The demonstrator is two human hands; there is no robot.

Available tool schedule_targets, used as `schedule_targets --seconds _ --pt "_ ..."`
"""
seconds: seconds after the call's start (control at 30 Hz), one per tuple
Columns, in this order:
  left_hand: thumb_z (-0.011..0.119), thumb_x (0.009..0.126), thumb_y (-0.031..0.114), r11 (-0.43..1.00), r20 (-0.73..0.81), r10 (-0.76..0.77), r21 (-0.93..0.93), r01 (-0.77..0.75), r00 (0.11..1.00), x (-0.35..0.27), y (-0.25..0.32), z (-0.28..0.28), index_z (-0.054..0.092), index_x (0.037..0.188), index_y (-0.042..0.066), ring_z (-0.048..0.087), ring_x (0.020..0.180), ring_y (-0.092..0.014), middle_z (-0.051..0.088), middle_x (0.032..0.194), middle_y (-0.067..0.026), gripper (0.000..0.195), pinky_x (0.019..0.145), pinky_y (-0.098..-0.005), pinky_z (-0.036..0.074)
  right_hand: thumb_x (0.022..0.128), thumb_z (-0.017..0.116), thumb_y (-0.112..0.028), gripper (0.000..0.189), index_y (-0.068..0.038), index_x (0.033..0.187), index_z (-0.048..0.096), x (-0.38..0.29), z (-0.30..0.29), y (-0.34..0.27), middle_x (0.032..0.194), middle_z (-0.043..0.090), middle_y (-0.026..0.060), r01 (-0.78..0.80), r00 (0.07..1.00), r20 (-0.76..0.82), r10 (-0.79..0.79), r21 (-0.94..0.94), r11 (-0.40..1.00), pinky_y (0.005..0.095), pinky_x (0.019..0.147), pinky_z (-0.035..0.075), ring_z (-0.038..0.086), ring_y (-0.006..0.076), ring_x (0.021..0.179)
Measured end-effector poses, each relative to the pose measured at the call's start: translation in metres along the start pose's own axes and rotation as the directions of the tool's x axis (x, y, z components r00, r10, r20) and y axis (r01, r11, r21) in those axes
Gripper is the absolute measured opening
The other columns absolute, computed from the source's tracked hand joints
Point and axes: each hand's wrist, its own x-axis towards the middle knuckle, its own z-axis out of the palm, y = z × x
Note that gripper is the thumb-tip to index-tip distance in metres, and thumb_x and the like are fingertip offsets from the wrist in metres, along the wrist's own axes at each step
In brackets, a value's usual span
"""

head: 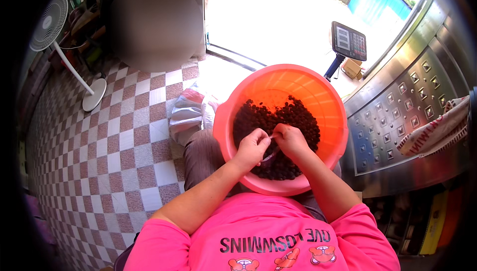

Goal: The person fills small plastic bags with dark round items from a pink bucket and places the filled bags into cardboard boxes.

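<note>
An orange-pink plastic basin (331, 95) rests on the person's lap, holding a heap of small dark round pieces (298, 118) that look like berries or beads; which they are I cannot tell. Over the heap, my left hand (255, 146) and my right hand (290, 140) come close together, their fingertips pinching a small pale thing (274, 136) between them. Just below the fingers a small clear, purplish bag or cup (269, 158) shows, partly hidden by the hands.
A white sack (186, 112) stands left of the basin. Behind the basin are a scale's display (348, 41) and a cardboard box (351, 68). A stamped metal door (402, 110) borders the right, with a cloth (436, 133) hanging there. A white fan (94, 94) stands at left.
</note>
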Motion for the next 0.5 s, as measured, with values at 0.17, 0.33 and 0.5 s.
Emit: schedule_targets --seconds 0.17,0.33,0.5 --pt "0.059 0.077 0.01 0.927 -0.056 0.231 0.317 -0.202 0.971 0.005 -0.016 0.003 0.053 0.079 0.003 0.047 0.052 -0.008 0.047 0.059 0.0004 0.009 0.045 -0.0262 0.04 0.076 0.054 -0.01 0.009 -0.003 0.082 0.057 -0.009 -0.008 0.007 0.076 0.06 0.0183 -0.064 0.996 -0.052 0.071 0.127 0.99 0.0395 0.067 0.047 0.059 0.0341 0.078" --pt "0.055 0.069 0.003 0.784 -0.11 0.201 0.614 -0.092 0.973 0.005 -0.019 0.001 0.055 0.079 0.004 0.055 0.065 -0.022 0.053 0.069 -0.0102 0.01 0.059 -0.0349 0.044 0.075 0.055 -0.01 0.01 -0.004 0.082 0.057 -0.02 -0.018 0.012 0.074 0.059 0.0182 -0.094 0.978 -0.173 0.118 0.139 0.986 0.0393 0.065 0.047 0.06 0.0336 0.074" --pt "0.053 0.069 0.002 0.651 -0.122 0.289 0.752 -0.102 0.95 0.002 -0.014 0.002 0.055 0.079 0.006 0.054 0.077 -0.036 0.053 0.083 -0.0182 0.011 0.069 -0.0424 0.045 0.073 0.055 -0.01 0.01 -0.003 0.081 0.057 -0.033 -0.027 0.013 0.073 0.06 0.0178 -0.12 0.974 -0.171 0.146 0.154 0.981 0.0384 0.064 0.047 0.06 0.0326 0.073"
